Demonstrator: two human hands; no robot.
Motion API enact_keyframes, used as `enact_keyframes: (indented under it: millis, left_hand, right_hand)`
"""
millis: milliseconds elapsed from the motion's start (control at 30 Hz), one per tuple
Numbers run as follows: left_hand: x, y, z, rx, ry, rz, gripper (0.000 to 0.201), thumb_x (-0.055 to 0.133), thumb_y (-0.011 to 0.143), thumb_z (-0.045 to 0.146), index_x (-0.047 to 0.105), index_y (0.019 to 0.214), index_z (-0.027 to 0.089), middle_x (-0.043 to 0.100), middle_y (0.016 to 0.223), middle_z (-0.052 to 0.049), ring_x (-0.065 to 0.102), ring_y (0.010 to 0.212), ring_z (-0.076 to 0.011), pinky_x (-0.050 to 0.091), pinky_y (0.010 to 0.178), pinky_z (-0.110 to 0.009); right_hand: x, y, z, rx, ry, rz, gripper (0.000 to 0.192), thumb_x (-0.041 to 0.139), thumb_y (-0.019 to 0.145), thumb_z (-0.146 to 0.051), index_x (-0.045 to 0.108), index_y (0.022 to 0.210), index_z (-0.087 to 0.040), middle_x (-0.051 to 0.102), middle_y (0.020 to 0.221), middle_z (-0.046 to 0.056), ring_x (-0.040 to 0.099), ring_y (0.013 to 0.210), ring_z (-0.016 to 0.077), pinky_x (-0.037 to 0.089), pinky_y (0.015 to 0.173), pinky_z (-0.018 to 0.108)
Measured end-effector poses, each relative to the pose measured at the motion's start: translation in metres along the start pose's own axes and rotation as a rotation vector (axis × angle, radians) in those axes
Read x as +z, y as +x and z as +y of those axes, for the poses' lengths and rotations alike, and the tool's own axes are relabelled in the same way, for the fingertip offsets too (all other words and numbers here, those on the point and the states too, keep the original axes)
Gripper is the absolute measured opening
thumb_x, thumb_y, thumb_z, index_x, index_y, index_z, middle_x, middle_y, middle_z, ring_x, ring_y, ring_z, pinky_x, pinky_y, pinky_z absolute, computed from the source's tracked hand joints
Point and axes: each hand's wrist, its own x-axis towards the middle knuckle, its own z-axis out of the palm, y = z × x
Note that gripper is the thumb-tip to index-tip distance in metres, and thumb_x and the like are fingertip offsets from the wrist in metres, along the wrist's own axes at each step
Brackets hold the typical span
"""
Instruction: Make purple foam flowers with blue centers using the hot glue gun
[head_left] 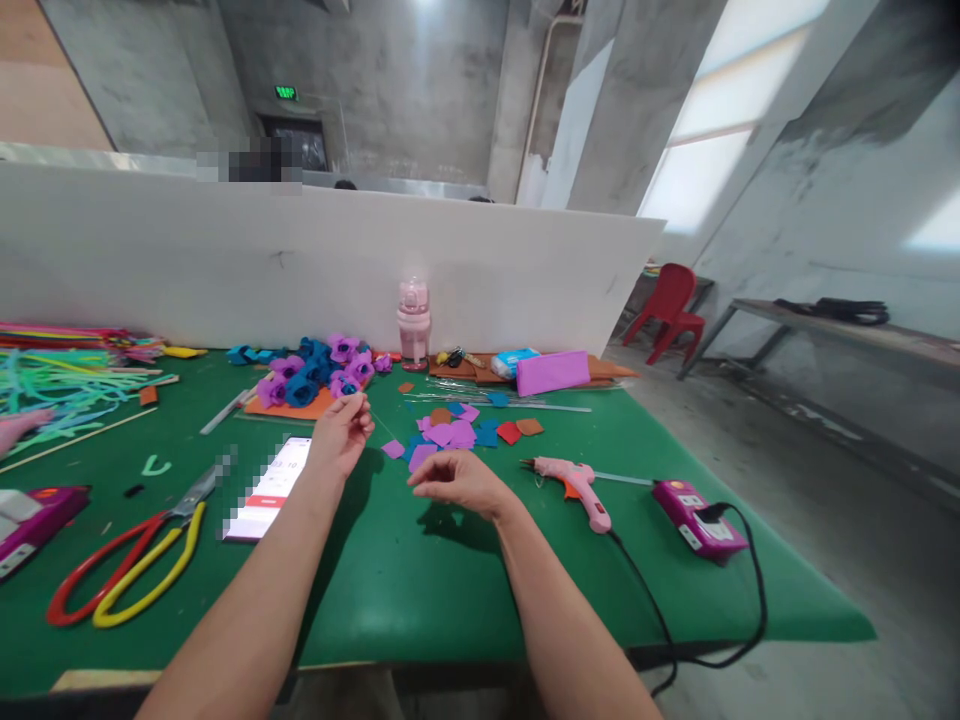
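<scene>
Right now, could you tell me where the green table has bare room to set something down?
The widest bare green table lies at the near edge, between the forearms and the glue gun cord. Another patch lies between the scissors and the pipe cleaners. It is crowded around the felt squares, the paper flowers and the phone.

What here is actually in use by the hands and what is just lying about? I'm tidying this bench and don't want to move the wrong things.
In use:
- thin wire pinched between the left hand and right hand
- cut felt pieces just beyond the fingers

Lying about:
- glue gun
- power strip
- scissors
- phone
- pink bottle
- finished felt flowers
- pipe cleaners
</scene>
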Motion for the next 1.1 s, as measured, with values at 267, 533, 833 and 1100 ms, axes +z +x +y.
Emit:
enact_keyframes:
  millis: [267, 533, 833, 1100]
  left_hand:
    - [0.007, -0.010, 0.001, -0.097, 0.120, -0.140, 0.022, 0.073, 0.061, 0.024, 0.057, 0.071, 0.013, 0.060, 0.065, 0.001, 0.048, 0.047, -0.0039, 0.038, 0.045, -0.016]
    - [0.025, -0.035, -0.013, -0.251, 0.338, -0.493, 0.022, 0.067, 0.071, 0.030, 0.054, 0.069, 0.013, 0.059, 0.063, 0.001, 0.048, 0.044, -0.0033, 0.035, 0.042, -0.015]
    - [0.030, -0.042, -0.033, -0.370, 0.383, -0.621, 0.024, 0.068, 0.070, 0.031, 0.053, 0.070, 0.013, 0.060, 0.060, 0.001, 0.048, 0.040, -0.0036, 0.035, 0.038, -0.015]
    - [0.027, -0.042, -0.037, -0.411, 0.433, -0.633, 0.024, 0.070, 0.068, 0.030, 0.054, 0.071, 0.012, 0.060, 0.059, 0.000, 0.049, 0.039, -0.0038, 0.035, 0.037, -0.014]
  right_hand:
    - [-0.010, 0.003, -0.003, -0.142, 0.297, 0.372, 0.017, 0.071, 0.065, -0.035, 0.066, 0.070, -0.019, 0.059, 0.059, -0.002, 0.053, 0.060, 0.0093, 0.041, 0.066, 0.025]
    - [-0.011, 0.015, 0.011, -0.109, 0.400, 0.614, 0.020, 0.073, 0.061, -0.034, 0.069, 0.076, -0.022, 0.065, 0.089, 0.001, 0.052, 0.068, 0.0093, 0.040, 0.063, 0.022]
    - [-0.006, 0.015, 0.013, -0.018, 0.458, 0.419, 0.029, 0.069, 0.066, -0.043, 0.072, 0.081, -0.019, 0.062, 0.067, 0.000, 0.047, 0.056, 0.0064, 0.037, 0.057, 0.021]
    - [-0.006, 0.014, 0.013, -0.035, 0.490, 0.412, 0.024, 0.074, 0.060, -0.039, 0.070, 0.070, -0.017, 0.062, 0.065, 0.000, 0.051, 0.059, 0.0085, 0.040, 0.059, 0.023]
